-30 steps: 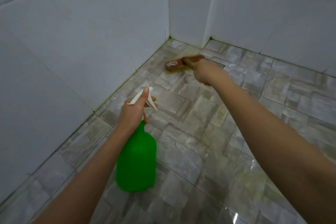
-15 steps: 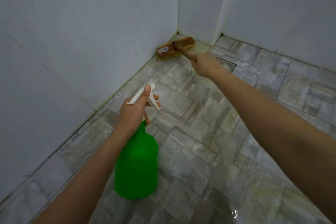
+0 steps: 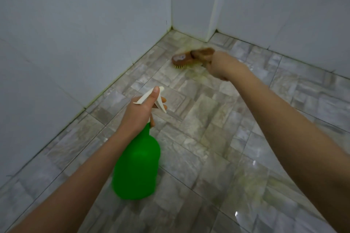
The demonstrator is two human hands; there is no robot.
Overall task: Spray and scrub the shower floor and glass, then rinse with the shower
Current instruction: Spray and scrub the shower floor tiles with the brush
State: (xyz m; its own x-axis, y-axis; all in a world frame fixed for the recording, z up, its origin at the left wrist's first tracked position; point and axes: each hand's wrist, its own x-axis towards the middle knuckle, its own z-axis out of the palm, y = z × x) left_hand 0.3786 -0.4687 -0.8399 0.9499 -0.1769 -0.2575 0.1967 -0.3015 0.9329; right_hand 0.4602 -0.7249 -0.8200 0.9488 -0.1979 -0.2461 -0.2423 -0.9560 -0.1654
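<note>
My left hand (image 3: 141, 112) grips the neck of a green spray bottle (image 3: 137, 166) with a white trigger head (image 3: 151, 96), held above the grey tiled shower floor (image 3: 198, 138). My right hand (image 3: 220, 65) holds the handle of a brown wooden scrub brush (image 3: 187, 56). Its yellow bristles press on the floor near the back corner, and the brush is blurred by motion.
White tiled walls (image 3: 75, 34) close the left side and the back. A white corner post (image 3: 214, 5) meets the floor behind the brush. Wet glints show on the floor tiles (image 3: 253, 162) at the lower right.
The brush has pulled back from the wall corner toward me and to the right across the floor. The spray bottle stays in much the same place.
</note>
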